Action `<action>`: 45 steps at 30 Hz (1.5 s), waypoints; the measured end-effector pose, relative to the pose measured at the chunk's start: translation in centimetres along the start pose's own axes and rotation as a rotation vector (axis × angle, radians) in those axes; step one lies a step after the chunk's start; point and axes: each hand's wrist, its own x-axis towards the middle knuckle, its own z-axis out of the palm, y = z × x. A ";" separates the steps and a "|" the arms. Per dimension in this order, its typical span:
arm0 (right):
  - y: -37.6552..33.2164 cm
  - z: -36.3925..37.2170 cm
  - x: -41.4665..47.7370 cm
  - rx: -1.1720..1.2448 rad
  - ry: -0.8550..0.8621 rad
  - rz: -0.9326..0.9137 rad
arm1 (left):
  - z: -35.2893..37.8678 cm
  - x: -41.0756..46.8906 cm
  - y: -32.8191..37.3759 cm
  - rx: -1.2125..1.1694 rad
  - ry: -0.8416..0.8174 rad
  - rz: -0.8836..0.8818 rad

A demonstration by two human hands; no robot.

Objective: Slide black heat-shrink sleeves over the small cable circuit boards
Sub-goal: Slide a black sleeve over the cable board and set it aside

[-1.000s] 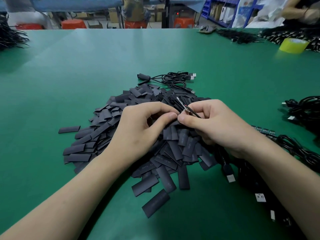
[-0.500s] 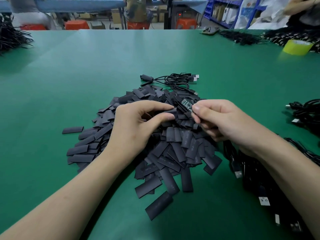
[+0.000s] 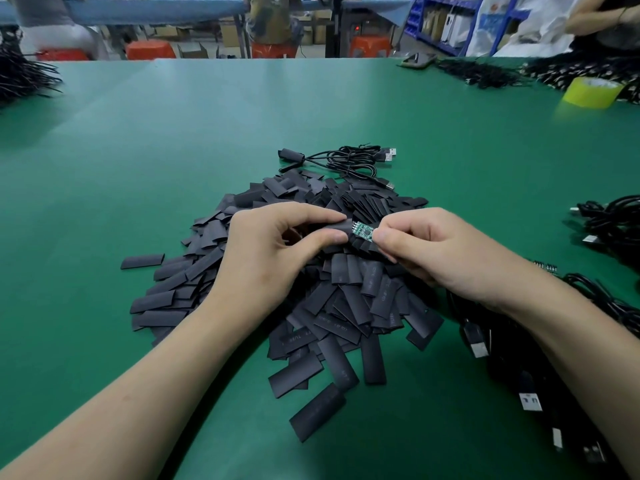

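Note:
A small green circuit board shows between my two hands, above a big pile of flat black heat-shrink sleeves. My right hand pinches the board's right end between thumb and forefinger. My left hand pinches a black sleeve whose open end meets the board's left end. The board's cable runs out of sight under my right hand.
Finished cables with sleeves and USB plugs lie behind the pile. More black cables lie at the right under my right forearm, others at the far right. A yellow tape roll stands at the back right. Other people work at the table's far side.
The board has turned flat and now shows its green face. My hands have come level with each other, and the sleeve's mouth now meets the board's left end.

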 end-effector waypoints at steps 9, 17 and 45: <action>0.0 -0.2 -0.3 -0.016 -0.109 -0.012 | -1.1 0.4 -0.3 0.072 -0.181 0.151; 0.3 -0.3 -0.3 -0.082 -0.145 -0.008 | -1.1 0.3 -0.5 0.097 -0.211 0.151; 0.7 -0.2 -0.1 0.161 0.117 -0.122 | -0.1 -0.2 0.3 0.050 -0.045 0.112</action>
